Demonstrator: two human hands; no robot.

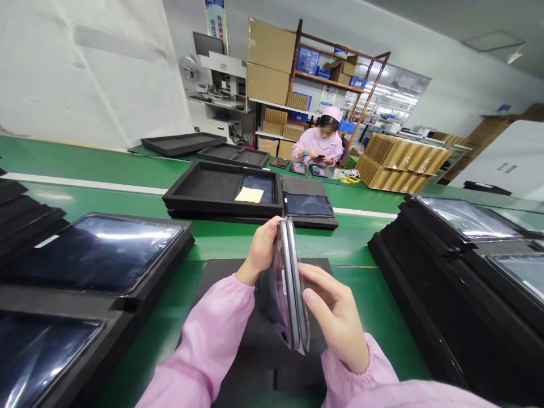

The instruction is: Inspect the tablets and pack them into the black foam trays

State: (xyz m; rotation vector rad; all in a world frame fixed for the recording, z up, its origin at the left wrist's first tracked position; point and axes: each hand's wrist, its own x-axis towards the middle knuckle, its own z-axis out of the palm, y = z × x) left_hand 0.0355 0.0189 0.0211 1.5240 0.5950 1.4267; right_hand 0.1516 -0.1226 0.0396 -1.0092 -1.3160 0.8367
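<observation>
Two slim tablets (290,283), sleeved in clear film, stand on edge side by side above a black foam tray (238,362). My left hand (262,249) is closed on their far upper end, thumb on top. On the near right side, my right hand (335,311) has its fingers and thumb against the outer tablet's film, bent round its edge. Part of the right fingers is hidden behind the tablets. A white label shows on the left tablet's face. Whether the lower edges touch the foam, I cannot tell.
Tablets in black foam trays flank me, with a tablet (102,249) at left and a stack (429,283) at right. Ahead lie an open foam tray (182,207) and a yellow note (249,195). Across the green bench (357,241), a person (318,144) in pink handles a device.
</observation>
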